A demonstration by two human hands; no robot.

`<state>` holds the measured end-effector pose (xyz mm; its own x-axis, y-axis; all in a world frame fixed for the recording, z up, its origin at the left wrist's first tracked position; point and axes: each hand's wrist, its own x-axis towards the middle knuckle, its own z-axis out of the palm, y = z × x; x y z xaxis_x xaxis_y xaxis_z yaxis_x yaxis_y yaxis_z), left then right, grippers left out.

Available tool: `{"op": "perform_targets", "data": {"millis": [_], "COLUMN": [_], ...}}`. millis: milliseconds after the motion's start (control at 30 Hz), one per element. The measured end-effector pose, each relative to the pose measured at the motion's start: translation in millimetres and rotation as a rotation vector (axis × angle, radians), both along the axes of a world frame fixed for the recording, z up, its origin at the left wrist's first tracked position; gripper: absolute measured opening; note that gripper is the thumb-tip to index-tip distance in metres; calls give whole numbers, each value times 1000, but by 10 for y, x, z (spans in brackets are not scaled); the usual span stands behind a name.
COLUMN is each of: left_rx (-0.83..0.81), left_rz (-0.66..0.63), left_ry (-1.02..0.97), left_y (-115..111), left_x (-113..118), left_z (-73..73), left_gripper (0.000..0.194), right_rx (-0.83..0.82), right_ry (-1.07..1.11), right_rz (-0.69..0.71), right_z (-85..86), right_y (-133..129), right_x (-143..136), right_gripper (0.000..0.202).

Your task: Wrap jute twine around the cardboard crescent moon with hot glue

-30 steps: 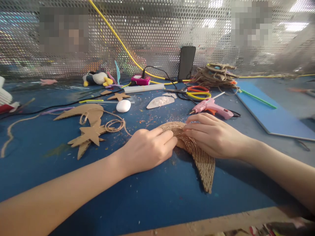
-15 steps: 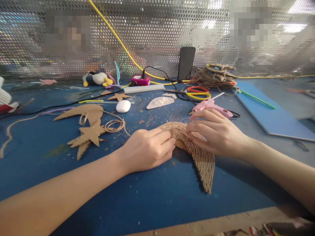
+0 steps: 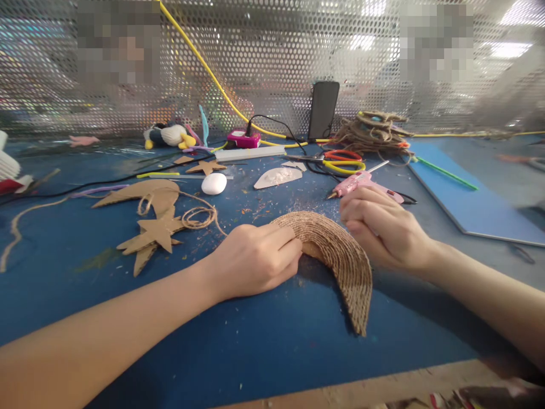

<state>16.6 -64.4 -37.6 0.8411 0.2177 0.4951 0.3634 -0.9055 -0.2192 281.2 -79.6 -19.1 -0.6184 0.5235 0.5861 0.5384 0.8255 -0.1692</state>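
Observation:
A cardboard crescent (image 3: 340,255) wrapped in rows of jute twine lies on the blue table, its point toward me. My left hand (image 3: 259,258) is closed over its left end and hides that part. From beneath this hand the loose twine (image 3: 200,216) runs left in coils. Just right of the crescent, my right hand (image 3: 385,227) hovers with its fingers curled in, apart from the crescent; nothing shows in it. Behind those fingers lies a pink glue gun (image 3: 351,183), its handle partly covered from view by the hand.
Cardboard stars (image 3: 157,234) and a plain cardboard crescent (image 3: 164,193) lie at left. Further back are a white egg-shaped piece (image 3: 213,183), scissors (image 3: 344,165), glue sticks (image 3: 250,153), a pink power adapter (image 3: 243,138) and a phone (image 3: 323,109). A blue board (image 3: 481,199) is at right.
My right hand has lifted off the twine-covered crescent, moved slightly right and curled its fingers. My left hand and the crescent stay nearly still.

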Motion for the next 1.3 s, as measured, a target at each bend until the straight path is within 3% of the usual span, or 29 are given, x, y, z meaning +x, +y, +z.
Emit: {"op": "perform_targets", "data": {"millis": [133,233,333,633,800,900,1000,1100,1200,1300], "left_rx": [-14,-14,-8,-26,-34,-65,-126,-213,-300,-334], "left_rz": [14,24,21,-6,-10,16,96,233,352,405], "left_ry": [35,38,12,-8,-22,-10,26,44,69,76], "left_y": [-1,-3,0,-3,2,2,-17,-46,-64,-67], "left_x": [-4,-3,0,1,-5,6,19,29,39,47], "left_z": [7,8,1,-9,-14,-7,13,34,43,41], "left_gripper": [22,23,23,21,20,20,19,25,40,48], "right_rx": [-376,-632,-715,-433,38,204,208,37,-331,-723], "right_ry": [258,371,431,377,56,-43,-18,167,515,766], "right_rz": [104,175,176,-66,-284,-312,-291,-246,-75,58], "right_z": [24,-1,-27,-26,-121,-123,-100,-88,-55,27], "right_y": [-71,-100,-92,-32,57,87,83,69,57,39], "right_x": [-38,-55,-62,-71,30,85,99,64,-5,-64], "right_gripper": [19,13,5,5,5,7,7,6,2,14]}}
